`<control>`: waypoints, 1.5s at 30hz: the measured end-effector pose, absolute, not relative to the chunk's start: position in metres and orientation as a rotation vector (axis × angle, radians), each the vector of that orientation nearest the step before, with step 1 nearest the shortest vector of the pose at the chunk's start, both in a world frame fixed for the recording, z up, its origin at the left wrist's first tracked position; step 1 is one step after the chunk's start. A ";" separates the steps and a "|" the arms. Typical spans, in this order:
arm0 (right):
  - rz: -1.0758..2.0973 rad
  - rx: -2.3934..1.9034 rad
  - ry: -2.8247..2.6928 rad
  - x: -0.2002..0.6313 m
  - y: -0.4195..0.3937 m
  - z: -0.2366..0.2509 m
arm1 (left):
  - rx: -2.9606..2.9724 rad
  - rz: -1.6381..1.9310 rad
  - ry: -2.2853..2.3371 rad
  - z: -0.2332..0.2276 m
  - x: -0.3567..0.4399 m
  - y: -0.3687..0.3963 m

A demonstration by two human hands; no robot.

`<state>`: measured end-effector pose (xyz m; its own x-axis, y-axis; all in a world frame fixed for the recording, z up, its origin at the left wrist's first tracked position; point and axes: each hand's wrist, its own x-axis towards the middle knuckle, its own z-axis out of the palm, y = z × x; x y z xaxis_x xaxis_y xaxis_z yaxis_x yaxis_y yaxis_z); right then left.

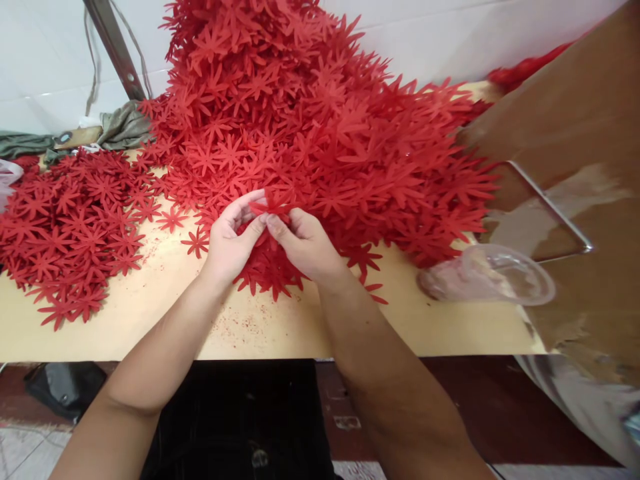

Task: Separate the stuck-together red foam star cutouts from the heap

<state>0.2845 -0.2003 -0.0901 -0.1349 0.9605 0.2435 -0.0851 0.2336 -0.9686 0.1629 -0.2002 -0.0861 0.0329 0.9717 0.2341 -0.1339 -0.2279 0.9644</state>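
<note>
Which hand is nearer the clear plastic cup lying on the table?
Right. The right hand pinches a red flower piece at the table's middle, left of the cup; the left hand sits farther left.

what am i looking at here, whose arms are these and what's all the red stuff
There is one picture, taken by a camera worn on a person's head, looking down at their own two bare arms. No machine is involved. The left hand and right hand meet over a pale yellow tabletop and pinch a red star-shaped flat cutout flower between their fingertips. Behind them rises a big heap of the same red cutouts, with a lower, flatter pile to the left. To the right lies a clear plastic cup on its side, beside a brown cardboard box.
</note>
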 end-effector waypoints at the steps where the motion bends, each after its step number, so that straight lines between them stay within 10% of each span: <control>1: 1.181 -0.871 -1.398 0.284 -0.200 -0.091 | 1.287 1.408 0.957 -0.085 0.162 -0.200; 45: 1.144 -0.919 -1.478 0.285 -0.202 -0.086 | 1.365 1.464 1.064 -0.080 0.162 -0.204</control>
<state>0.2854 -0.2020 -0.0860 -0.1997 0.9453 0.2580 -0.0125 0.2608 -0.9653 0.1620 -0.2038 -0.0795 -0.0461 0.9594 0.2781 -0.0321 -0.2797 0.9596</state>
